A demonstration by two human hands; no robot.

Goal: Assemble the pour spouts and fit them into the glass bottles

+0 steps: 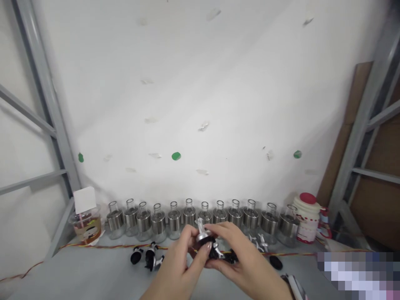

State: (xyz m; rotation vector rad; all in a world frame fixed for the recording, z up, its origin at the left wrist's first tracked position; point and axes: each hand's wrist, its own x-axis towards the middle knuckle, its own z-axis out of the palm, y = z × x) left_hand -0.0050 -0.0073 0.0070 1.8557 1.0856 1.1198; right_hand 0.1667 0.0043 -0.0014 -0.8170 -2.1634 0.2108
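A bottle pourer [203, 237] with a silver spout and a black base is held up over the shelf's front middle. My left hand [187, 258] pinches it between thumb and fingers. Curled around its other side, my right hand [233, 252] has its fingertips near the spout and its thumb lower down. A second silver-and-black piece [216, 251] shows between the hands; which hand bears it I cannot tell. Behind them stands a row of several open glass bottles [158, 221] with metal bands. More pourers [151, 256] lie to the left, and silver pieces [262, 242] lie to the right.
A plastic drink cup [89, 229] stands at the left end, a cream jar with a red lid [306, 216] at the right. Twisted red-yellow wire [109, 246] crosses the grey surface [81, 275]. A black disc [276, 262] lies right of my hands. Metal posts flank both sides.
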